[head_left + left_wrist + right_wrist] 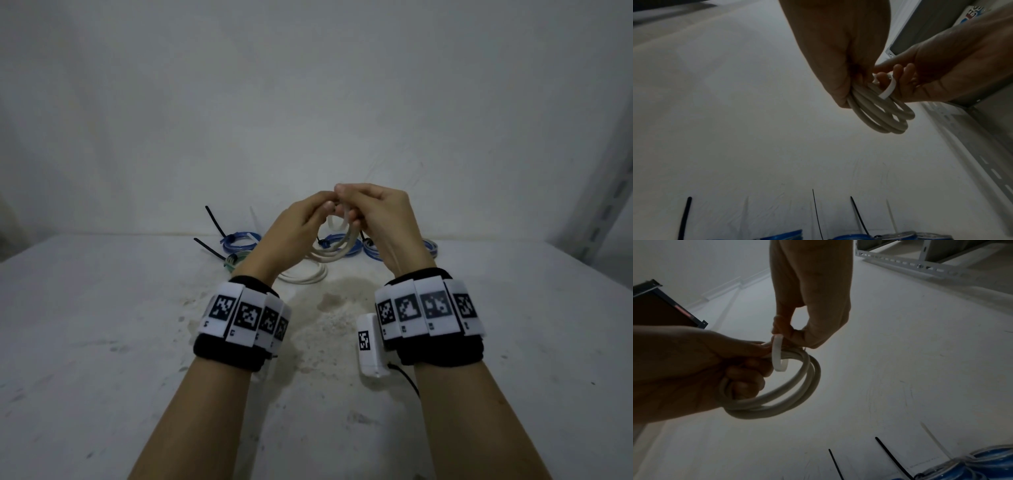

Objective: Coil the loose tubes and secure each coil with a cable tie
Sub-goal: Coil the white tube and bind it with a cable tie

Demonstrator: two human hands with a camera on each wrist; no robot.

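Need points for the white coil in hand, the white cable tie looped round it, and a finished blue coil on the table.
white coil point(809, 378): right wrist view, outer curve of the loops.
white cable tie point(777, 352): right wrist view, flat band of its loop.
blue coil point(239, 241): head view, ring on the table, far left.

Dim white wall point(308, 102), stained table point(102, 342), metal shelving point(609, 205)

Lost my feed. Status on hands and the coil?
Left hand grips white tube coil. Right hand pinches white cable tie looped around it, not cinched. Nothing in the way.
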